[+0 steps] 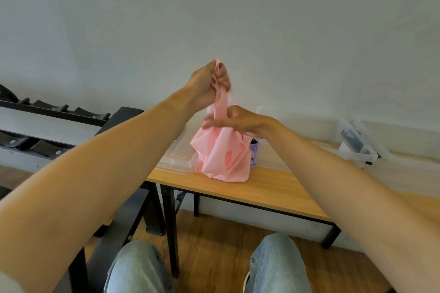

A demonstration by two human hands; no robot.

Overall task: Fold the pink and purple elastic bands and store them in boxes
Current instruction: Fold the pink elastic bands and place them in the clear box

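Note:
My left hand is raised above the table and grips the top end of the pink elastic band. The band hangs down from it in a narrow strip and bunches in a crumpled heap on the wooden table. My right hand sits lower, its fingers stretched leftward across the hanging strip and its thumb behind it. A bit of the purple elastic band peeks out behind the pink heap on its right side.
A clear plastic lid lies flat on the table left of the pink heap. Clear plastic boxes stand along the wall at the back right. A black rack stands to the left. My knees are under the table's front edge.

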